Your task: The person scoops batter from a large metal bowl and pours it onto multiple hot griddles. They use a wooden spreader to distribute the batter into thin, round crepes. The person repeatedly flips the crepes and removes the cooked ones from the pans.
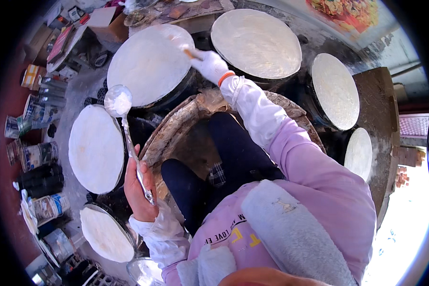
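My bare left hand [140,190] is closed around the handle of a metal ladle [127,125]. White batter [123,102] lies in its bowl, above the gap between two round griddles. My right hand [209,65], in a white glove, grips a tool with a brown handle [191,54]; its working end is smeared by motion over the far-left griddle. A thin white sheet of batter [148,64] covers that griddle. Beside it, at the far middle, another griddle carries a white batter sheet [256,43]. A similar sheet [95,148] covers the left griddle.
More batter-covered griddles stand at lower left [106,233], right [335,90] and far right [358,153]. A worn curved rim [171,121] surrounds my legs. Near my left elbow is a clear bowl [145,271]. Buckets [40,155] and a cardboard box [110,26] line the left side.
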`<state>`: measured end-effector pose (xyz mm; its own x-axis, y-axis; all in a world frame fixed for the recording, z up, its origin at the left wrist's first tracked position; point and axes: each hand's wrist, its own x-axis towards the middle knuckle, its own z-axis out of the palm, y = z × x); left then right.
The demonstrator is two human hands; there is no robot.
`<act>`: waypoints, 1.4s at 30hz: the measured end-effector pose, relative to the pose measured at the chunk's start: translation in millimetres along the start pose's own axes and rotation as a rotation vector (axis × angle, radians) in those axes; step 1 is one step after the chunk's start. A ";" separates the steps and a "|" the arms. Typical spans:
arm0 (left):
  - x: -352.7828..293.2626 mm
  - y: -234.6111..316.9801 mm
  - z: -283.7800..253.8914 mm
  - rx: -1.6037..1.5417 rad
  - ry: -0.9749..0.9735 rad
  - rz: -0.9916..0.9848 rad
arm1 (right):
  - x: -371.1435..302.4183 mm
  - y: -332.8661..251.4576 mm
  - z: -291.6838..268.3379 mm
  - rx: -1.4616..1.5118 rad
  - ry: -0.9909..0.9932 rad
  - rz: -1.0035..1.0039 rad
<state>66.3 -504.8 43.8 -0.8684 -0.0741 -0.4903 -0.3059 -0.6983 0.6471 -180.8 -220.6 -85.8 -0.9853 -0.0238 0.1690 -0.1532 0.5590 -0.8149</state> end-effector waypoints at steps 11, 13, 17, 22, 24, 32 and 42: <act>-62.3 -58.4 -24.4 0.125 0.120 0.043 | -179.6 -114.6 -33.9 0.284 -0.482 -0.039; -63.4 -72.8 -26.8 0.195 0.145 0.046 | -212.6 -123.5 -21.4 0.327 -0.535 -0.220; -77.8 -86.3 -26.8 0.217 0.173 0.091 | -243.0 -145.7 -13.4 0.432 -0.871 -0.059; -108.1 -69.4 -27.7 0.051 0.200 0.162 | -103.2 -9.2 56.7 0.759 -0.586 0.532; -115.8 -62.8 -35.9 0.037 0.239 0.204 | -56.7 47.8 68.3 1.017 -0.177 0.264; -145.1 -52.6 -54.8 -0.088 0.334 0.303 | -0.5 -3.3 62.2 1.560 0.066 0.953; -153.2 -40.5 -43.8 -0.064 0.315 0.300 | 78.9 -78.2 21.3 1.815 -0.212 0.392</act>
<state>228.8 -496.3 67.2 -0.7509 -0.4865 -0.4466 -0.0250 -0.6548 0.7554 -248.2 -283.9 -20.5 -0.9497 -0.2977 -0.0972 0.3129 -0.8906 -0.3301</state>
